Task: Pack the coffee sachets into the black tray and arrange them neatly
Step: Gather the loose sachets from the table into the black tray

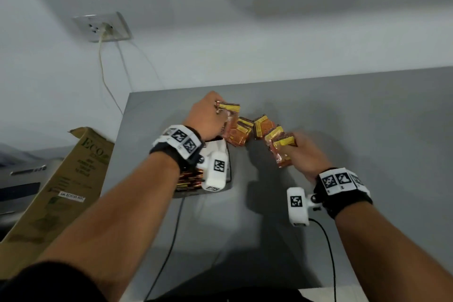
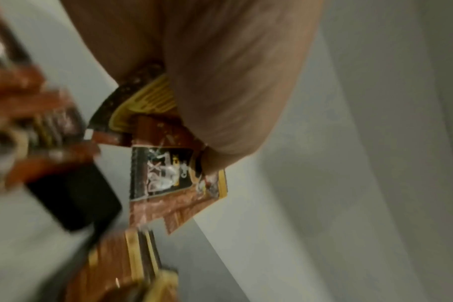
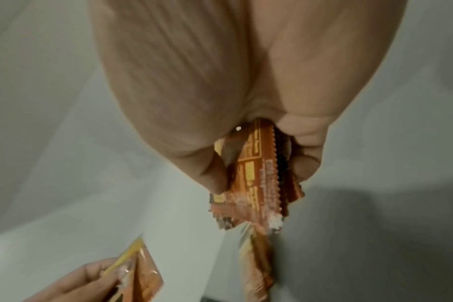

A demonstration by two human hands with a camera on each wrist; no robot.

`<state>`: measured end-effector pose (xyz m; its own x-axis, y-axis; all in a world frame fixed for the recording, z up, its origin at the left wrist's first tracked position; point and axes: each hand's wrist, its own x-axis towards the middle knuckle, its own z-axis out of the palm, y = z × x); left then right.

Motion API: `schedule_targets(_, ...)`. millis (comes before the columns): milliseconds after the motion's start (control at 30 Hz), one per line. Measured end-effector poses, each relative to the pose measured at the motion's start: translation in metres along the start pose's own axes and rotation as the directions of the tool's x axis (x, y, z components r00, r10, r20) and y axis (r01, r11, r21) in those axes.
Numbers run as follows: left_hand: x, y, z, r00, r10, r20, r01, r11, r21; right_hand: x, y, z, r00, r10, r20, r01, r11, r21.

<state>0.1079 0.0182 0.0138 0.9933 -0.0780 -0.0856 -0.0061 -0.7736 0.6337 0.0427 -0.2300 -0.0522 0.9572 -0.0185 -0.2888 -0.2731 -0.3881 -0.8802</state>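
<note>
A strip of sachets (image 1: 255,129) hung in an arc between the two hands above the grey desk (image 1: 367,130). The sachets were small flat packets, orange-brown with a yellow band at one end and dark print, joined edge to edge; the right wrist view showed a serrated edge on one of them (image 3: 261,173). The strip's long axis ran from upper left to lower right in the head view, sagging in the middle, and each packet lay turned a little differently from its neighbour, yellow ends mostly toward the far side of the desk.

The left hand (image 1: 208,115) was curled round the left end of the strip, pinching the top packets; the left wrist view showed the packets (image 2: 166,173) pressed under its fingers. The right hand (image 1: 306,154) pinched the other end between thumb and fingers, with one packet hanging down below the grip.

The tray (image 1: 226,154) sat on the desk just below the left wrist, near the desk's left edge, mostly hidden by the wrist camera. More sachets (image 1: 188,180) lay stacked inside its near part. A cardboard box (image 1: 61,191) leaned beside the desk on the left.
</note>
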Motion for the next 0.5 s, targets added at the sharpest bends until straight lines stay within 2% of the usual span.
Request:
schedule_targets(67,-0.005,-0.02,-0.028,0.999,0.046,0.01,-0.047,0.994,0.102,0.002,-0.027,0.013,0.995,-0.063,0.072,0.065,0.997,-0.028)
schedule_targets(133,-0.013,-0.041,-0.046,0.997,0.075,0.03,-0.079,0.973,0.216,0.006,-0.053,0.032,0.978,-0.182,0.106,0.198,0.966,-0.166)
schedule_targets(200,-0.023,-0.062,-0.053,0.992,0.098,0.079,-0.117,0.944,0.307,0.006,-0.075,0.058,0.942,-0.313,0.123,0.337,0.879,-0.337)
schedule_targets(267,-0.033,-0.079,-0.051,0.986,0.101,0.136,-0.143,0.924,0.355,0.008,-0.088,0.087,0.903,-0.383,0.196,0.43,0.801,-0.417)
schedule_targets(333,-0.042,-0.092,-0.044,0.979,0.117,0.169,-0.176,0.901,0.397,0.012,-0.091,0.114,0.872,-0.397,0.286,0.489,0.715,-0.499)
schedule_targets(400,-0.051,-0.101,-0.035,0.972,0.146,0.182,-0.212,0.88,0.426,0.01,-0.089,0.134,0.87,-0.354,0.345,0.494,0.619,-0.611)
schedule_targets(500,-0.063,-0.114,-0.023,0.953,0.18,0.243,-0.258,0.902,0.345,0.001,-0.079,0.151,0.864,-0.248,0.438,0.499,0.532,-0.684)
